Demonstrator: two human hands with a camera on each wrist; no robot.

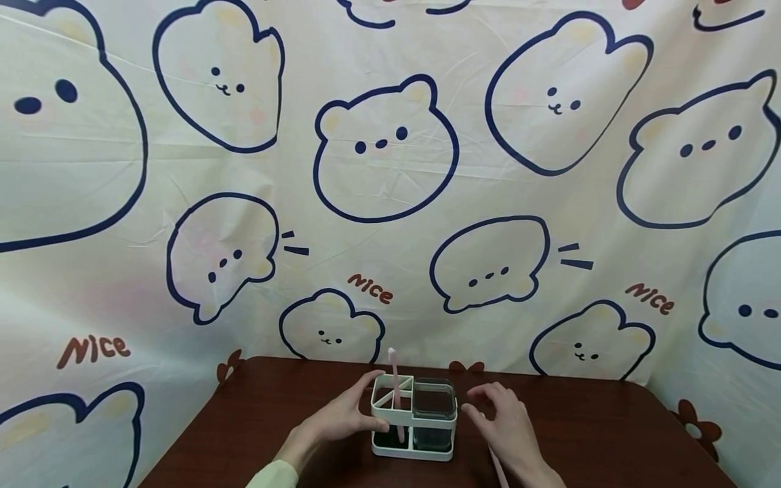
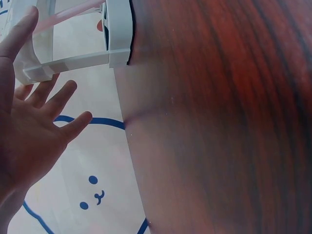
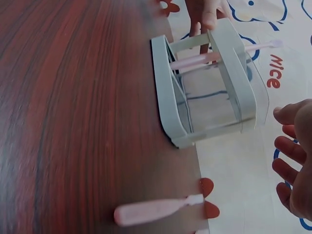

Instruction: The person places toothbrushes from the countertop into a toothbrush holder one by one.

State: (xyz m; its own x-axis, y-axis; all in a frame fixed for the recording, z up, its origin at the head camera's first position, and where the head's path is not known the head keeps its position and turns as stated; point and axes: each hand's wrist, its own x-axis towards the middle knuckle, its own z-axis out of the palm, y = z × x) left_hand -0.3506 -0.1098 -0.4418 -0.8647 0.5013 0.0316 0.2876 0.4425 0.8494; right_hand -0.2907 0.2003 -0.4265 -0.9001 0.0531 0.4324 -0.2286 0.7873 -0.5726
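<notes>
A white toothbrush holder [image 1: 427, 423] stands on the table, with a clear cup [image 1: 434, 401] set in its right half. Through a divided slot on the left, a pink toothbrush [image 1: 395, 381] stands upright. My left hand [image 1: 342, 415] grips the holder's upper left side between thumb and fingers; its other fingers spread apart in the left wrist view. Just right of the holder, my right hand [image 1: 509, 425] hovers with loosely bent fingers and holds nothing. Below that hand a second pink toothbrush [image 3: 151, 212] lies on the table, partly hidden by the hand in the head view.
The dark brown wooden table [image 1: 610, 434] reaches back to a pale curtain [image 1: 390, 257] printed with blue cartoon outlines. This cloth hangs right behind the table's far edge and also along both sides.
</notes>
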